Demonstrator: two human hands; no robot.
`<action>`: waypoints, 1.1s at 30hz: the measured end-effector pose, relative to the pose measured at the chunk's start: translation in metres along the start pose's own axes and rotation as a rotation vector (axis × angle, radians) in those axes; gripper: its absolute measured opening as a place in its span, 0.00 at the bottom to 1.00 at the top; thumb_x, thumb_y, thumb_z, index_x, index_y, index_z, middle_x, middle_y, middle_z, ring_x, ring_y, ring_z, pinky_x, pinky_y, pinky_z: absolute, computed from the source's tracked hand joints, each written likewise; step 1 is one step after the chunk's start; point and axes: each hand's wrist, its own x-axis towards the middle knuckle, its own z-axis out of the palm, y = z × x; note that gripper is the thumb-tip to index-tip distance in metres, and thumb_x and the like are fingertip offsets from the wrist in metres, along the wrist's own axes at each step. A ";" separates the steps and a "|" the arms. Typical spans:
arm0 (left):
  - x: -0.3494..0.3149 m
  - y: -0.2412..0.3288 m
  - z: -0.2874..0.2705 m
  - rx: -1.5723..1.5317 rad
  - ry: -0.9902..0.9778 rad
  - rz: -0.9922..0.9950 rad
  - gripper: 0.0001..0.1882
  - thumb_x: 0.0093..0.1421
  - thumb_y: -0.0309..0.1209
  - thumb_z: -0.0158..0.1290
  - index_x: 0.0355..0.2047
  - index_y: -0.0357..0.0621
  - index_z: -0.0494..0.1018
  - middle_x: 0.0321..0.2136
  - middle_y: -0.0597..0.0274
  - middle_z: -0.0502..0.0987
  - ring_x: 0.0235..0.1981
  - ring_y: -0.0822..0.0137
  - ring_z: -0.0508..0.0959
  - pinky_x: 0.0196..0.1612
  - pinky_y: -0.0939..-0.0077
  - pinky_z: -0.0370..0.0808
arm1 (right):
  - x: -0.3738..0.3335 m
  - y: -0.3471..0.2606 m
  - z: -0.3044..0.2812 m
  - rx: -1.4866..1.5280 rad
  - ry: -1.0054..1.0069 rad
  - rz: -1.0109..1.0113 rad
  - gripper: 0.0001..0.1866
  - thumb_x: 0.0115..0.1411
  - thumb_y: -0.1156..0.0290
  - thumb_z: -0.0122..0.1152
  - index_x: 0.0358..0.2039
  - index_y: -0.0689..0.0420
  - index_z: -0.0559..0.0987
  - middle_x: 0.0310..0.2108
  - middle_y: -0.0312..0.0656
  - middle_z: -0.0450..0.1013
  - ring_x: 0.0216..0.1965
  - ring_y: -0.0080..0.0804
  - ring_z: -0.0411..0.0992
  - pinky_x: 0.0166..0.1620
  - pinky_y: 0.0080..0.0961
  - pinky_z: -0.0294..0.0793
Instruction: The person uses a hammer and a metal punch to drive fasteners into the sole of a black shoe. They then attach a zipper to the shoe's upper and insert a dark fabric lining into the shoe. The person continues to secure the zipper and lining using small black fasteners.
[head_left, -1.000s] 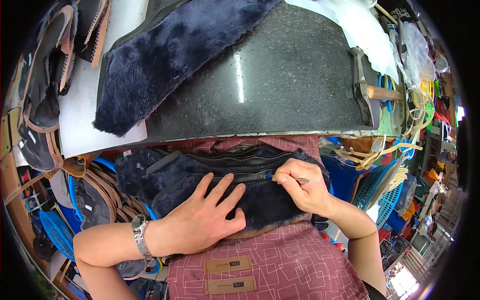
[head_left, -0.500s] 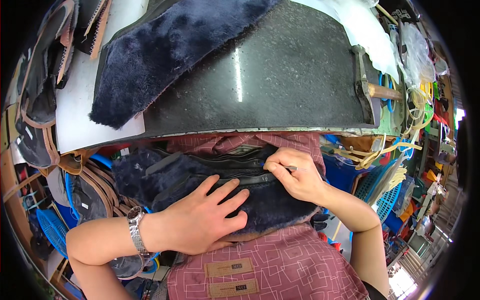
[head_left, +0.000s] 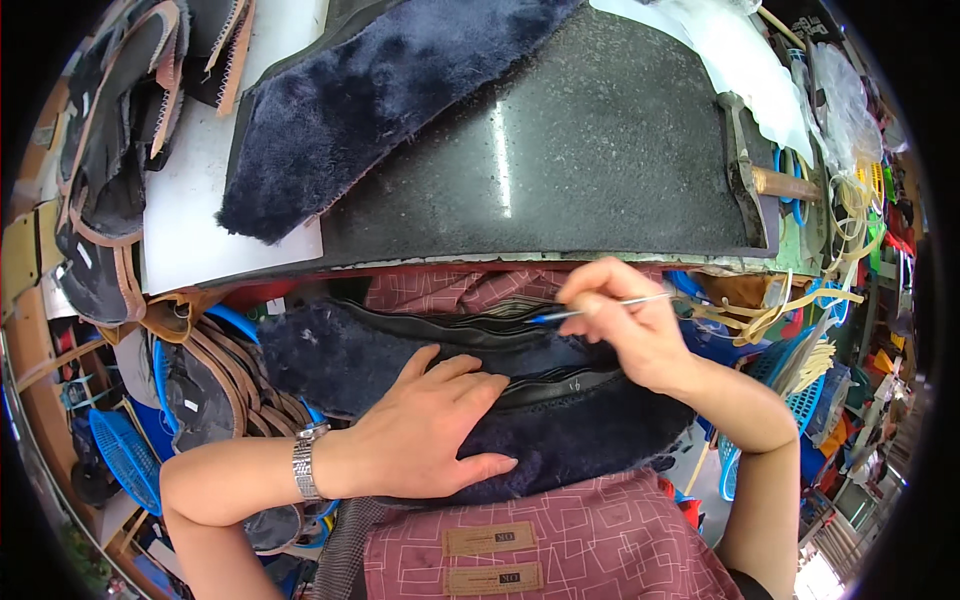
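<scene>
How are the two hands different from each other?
The left hand lies palm down on the dark furry material, while the right hand pinches a pen. The left hand has a silver watch at its wrist; the right hand has none. The left hand's thumb sticks out to the side, while the right hand's thumb presses against the pen. Neither hand wears a glove.

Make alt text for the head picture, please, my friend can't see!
The right hand holds a pen over dark furry pieces, and the left hand rests on them. Beyond, a hammer lies on a black-topped bench.
</scene>
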 end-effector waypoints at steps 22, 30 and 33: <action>-0.003 -0.010 -0.005 0.202 -0.004 -0.020 0.36 0.49 0.58 0.54 0.51 0.46 0.67 0.49 0.40 0.66 0.58 0.42 0.58 0.57 0.35 0.48 | 0.019 0.039 0.026 -0.391 -0.175 -0.290 0.09 0.60 0.69 0.52 0.32 0.62 0.74 0.30 0.45 0.72 0.32 0.41 0.71 0.36 0.31 0.70; -0.005 -0.015 -0.005 0.097 -0.017 -0.021 0.37 0.46 0.60 0.55 0.50 0.49 0.69 0.46 0.44 0.67 0.48 0.50 0.65 0.50 0.61 0.59 | 0.018 0.042 0.022 -0.336 -0.142 -0.183 0.10 0.61 0.68 0.50 0.32 0.62 0.75 0.29 0.45 0.72 0.32 0.38 0.72 0.36 0.30 0.70; -0.005 -0.016 -0.002 0.117 0.036 0.017 0.37 0.46 0.59 0.56 0.49 0.47 0.70 0.44 0.47 0.68 0.45 0.53 0.66 0.49 0.62 0.60 | 0.021 0.048 0.023 -0.443 -0.175 -0.294 0.10 0.60 0.68 0.50 0.31 0.62 0.75 0.29 0.45 0.72 0.32 0.41 0.71 0.36 0.32 0.70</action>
